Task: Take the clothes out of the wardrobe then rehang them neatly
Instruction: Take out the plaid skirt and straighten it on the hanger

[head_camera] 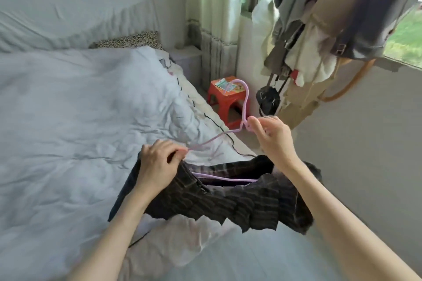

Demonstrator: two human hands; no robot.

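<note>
Skirt [228,203] held above bed [68,121] | hanger [228,178] being threaded through waistband | left hand [157,164] pinches waistband, right hand [271,137] pinches hanger neck | next: waistband to be levelled.

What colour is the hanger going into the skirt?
Light purple hanger, clearest in the head view, against the dark plaid skirt.

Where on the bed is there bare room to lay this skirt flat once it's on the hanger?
The widest bare patch is the quilt, bordered by the leopard pillow behind and the left hand in front. Along the bed's right edge a black cable crosses. It is crowded by the window: the coat rack full of clothes and bags, with the red stool beside it.
</note>
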